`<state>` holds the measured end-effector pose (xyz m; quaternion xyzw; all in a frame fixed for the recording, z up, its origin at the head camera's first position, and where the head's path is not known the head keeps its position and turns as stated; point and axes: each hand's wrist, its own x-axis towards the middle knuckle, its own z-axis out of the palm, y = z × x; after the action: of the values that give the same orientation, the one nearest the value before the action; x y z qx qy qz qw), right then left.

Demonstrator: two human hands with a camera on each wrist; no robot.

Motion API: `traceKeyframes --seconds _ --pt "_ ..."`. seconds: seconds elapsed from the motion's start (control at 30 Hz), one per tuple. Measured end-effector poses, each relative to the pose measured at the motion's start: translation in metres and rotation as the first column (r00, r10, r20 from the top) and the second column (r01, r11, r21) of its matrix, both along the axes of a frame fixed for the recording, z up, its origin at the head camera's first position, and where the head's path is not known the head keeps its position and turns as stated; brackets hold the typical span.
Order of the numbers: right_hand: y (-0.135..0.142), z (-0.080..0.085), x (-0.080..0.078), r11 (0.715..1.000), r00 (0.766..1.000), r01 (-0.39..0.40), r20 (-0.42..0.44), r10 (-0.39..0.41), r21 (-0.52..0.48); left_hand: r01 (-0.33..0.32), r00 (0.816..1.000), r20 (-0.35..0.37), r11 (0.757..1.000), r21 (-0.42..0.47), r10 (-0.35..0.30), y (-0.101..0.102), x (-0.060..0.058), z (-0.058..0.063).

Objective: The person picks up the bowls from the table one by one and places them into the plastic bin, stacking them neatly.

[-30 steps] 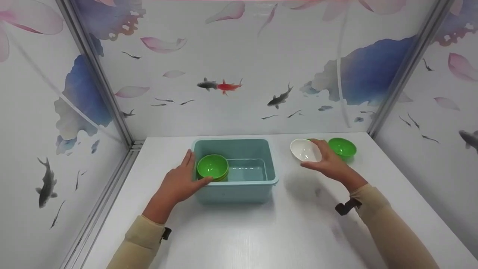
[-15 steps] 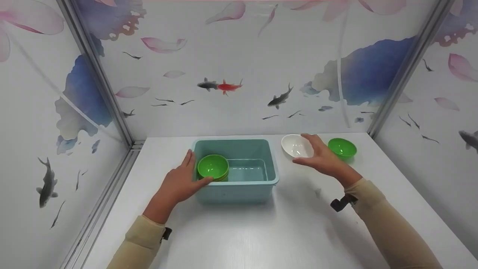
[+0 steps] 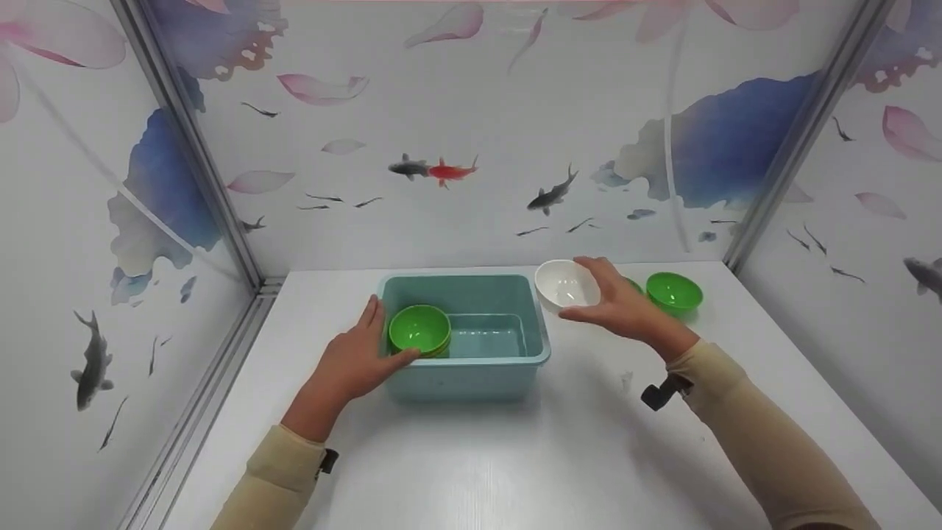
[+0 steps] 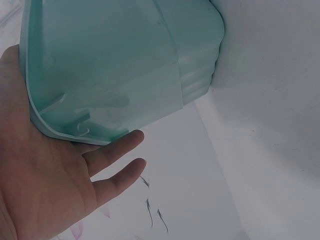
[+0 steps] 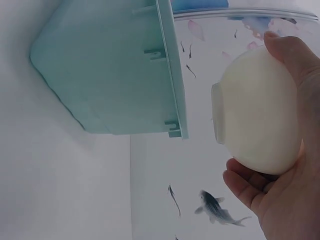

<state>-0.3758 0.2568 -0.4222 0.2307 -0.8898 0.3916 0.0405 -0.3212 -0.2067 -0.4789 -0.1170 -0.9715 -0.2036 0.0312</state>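
Observation:
My right hand (image 3: 614,302) grips a white bowl (image 3: 565,285) by its side, thumb and fingers spread across it. In the right wrist view the white bowl (image 5: 257,110) shows its foot, raised off the table beside the rim of the blue-green plastic bin (image 5: 115,70). On the bin's (image 3: 464,381) near left corner rests my left hand (image 3: 357,357), its straight fingers along the outside and thumb over the front rim. The left wrist view shows these fingers (image 4: 115,150) extended beneath the rim. A green bowl (image 3: 419,327) tops a small stack inside the bin's left part.
At the back right of the white table (image 3: 471,471) stands a green bowl (image 3: 674,291). Another green bowl (image 3: 634,285) is mostly hidden behind my right hand. Printed white panels (image 3: 471,96) enclose the table at the back and both sides.
My right hand has carried the white bowl left and slightly up, from near the green bowls to the bin's right rim. The left hand and the bin have stayed put.

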Motion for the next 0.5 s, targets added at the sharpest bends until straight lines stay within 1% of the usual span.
traceKeyframes --seconds 0.1,0.27,0.5 --pt "-0.006 0.001 -0.001 0.999 1.000 -0.029 -0.013 0.029 -0.019 -0.001 1.000 0.001 1.000 0.005 0.001 0.000 0.001 0.001" --pt "-0.017 0.005 -0.003 0.997 0.998 -0.066 -0.006 0.066 -0.044 0.001 1.000 -0.006 1.000 -0.012 -0.001 0.001 0.002 0.001" --pt "-0.036 0.013 -0.005 0.993 0.994 -0.111 -0.004 0.111 -0.032 -0.001 1.000 -0.013 1.000 -0.014 0.001 0.000 -0.001 -0.001"
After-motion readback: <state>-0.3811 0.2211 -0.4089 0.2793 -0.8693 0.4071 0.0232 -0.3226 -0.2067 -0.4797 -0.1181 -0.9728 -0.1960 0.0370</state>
